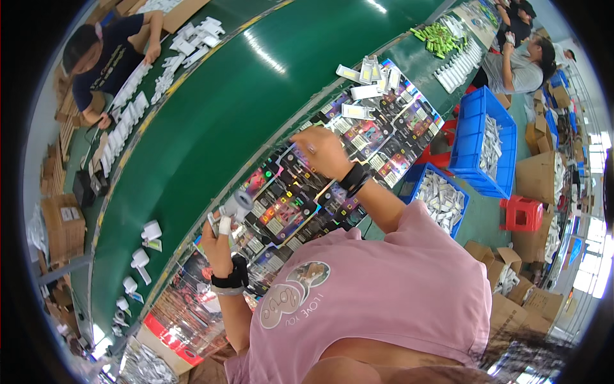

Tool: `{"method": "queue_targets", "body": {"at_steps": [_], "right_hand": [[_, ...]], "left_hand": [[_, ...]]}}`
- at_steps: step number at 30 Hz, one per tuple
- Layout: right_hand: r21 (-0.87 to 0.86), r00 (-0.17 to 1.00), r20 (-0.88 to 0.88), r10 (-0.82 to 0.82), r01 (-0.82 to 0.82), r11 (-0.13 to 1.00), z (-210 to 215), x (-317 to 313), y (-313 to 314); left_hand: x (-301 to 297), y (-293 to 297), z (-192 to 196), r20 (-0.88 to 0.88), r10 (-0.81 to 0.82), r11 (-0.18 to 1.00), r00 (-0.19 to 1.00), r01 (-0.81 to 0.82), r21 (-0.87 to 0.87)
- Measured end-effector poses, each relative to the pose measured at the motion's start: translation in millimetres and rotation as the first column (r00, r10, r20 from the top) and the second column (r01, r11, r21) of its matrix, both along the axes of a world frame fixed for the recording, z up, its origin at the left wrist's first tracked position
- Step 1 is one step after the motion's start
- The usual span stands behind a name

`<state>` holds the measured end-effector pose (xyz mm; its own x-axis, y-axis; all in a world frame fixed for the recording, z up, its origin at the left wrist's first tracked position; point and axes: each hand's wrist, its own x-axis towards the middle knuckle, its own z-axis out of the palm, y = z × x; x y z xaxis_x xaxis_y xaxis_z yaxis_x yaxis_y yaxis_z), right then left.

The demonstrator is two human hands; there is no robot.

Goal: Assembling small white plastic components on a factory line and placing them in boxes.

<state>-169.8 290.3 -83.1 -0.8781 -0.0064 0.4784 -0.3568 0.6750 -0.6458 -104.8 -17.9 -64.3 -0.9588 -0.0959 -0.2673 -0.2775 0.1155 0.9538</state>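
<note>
Head view, the only one. My left hand [217,246] is raised at the near edge of the belt [211,121], closed around a small white-and-grey gadget [235,206]; fingers wrap the white stem, and the grey round head sticks up past the fingertips. The gadget looks like light hard plastic, stiff, probably smooth and a bit slippery, so I judge the stem is the right place to grip, not the head. No sign of it being fragile, though a drop onto the belt could scuff it.

My right hand [323,150] reaches out over the spread of dark printed cards [300,198] lying on the bench. It is blurred, fingers curled down toward the cards; I cannot tell whether it is pinching one or just touching. The cards look thin, flat and glossy, flexible, best lifted by an edge. They overlap each other, so sliding one free may drag its neighbours.

More gadgets [142,256] lie on the belt to my left, well apart from my hands. White packs [368,77] sit at the far end of the cards. Blue crates [476,137] stand on my right, below bench level, near my elbow. Open room: the green belt ahead is bare in the middle. The bench edge runs close along the cards. A person [102,54] works across the belt, far off.
</note>
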Motion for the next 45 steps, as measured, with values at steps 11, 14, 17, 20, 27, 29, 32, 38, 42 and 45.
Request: {"method": "queue_targets", "body": {"at_steps": [11, 14, 17, 20, 27, 29, 32, 38, 42, 45], "right_hand": [[0.507, 0.855, 0.160, -0.494, 0.358, 0.784, -64, -12, 129], [0.601, 0.858, 0.245, -0.451, 0.230, 0.765, -79, -7, 121], [0.580, 0.849, 0.308, -0.429, 0.189, 0.792, -78, 3, 109], [0.557, 0.897, 0.262, -0.357, 0.162, 0.815, -88, 14, 106], [0.324, 0.976, 0.098, 0.192, -0.214, 0.922, -98, 40, 74], [0.302, 0.962, 0.110, 0.251, -0.273, 0.913, -94, 49, 67], [0.236, 0.936, 0.157, 0.317, -0.347, 0.908, -80, 70, 52], [0.149, 0.953, 0.179, 0.244, -0.271, 0.951, -79, 106, 25], [0.177, 0.973, 0.212, 0.092, -0.131, 0.976, -70, 123, 28], [0.127, 0.975, 0.223, 0.027, -0.056, 0.990, -78, 129, 50]], "left_hand": [[-71, -45, -51, -0.027, 0.322, 0.941, 0.946, -0.317, 0.117], [-82, -71, -80, -0.052, 0.359, 0.900, 0.932, -0.331, 0.285], [-64, -102, -101, 0.061, 0.483, 0.862, 0.874, -0.486, 0.145], [-44, -96, -81, 0.032, 0.484, 0.874, 0.874, -0.481, -0.073], [25, -23, -28, -0.055, -0.001, 0.995, 0.998, -0.004, -0.098], [31, 18, -21, 0.019, -0.168, 0.985, 0.986, 0.169, -0.044], [39, 65, -27, 0.170, -0.351, 0.935, 0.921, 0.335, 0.117], [34, 110, -66, 0.308, -0.458, 0.889, 0.834, 0.426, 0.168], [24, 126, -129, 0.027, -0.418, 0.878, 0.908, 0.411, -0.246], [17, 155, -114, 0.048, -0.463, 0.817, 0.885, 0.447, -0.364]]}}
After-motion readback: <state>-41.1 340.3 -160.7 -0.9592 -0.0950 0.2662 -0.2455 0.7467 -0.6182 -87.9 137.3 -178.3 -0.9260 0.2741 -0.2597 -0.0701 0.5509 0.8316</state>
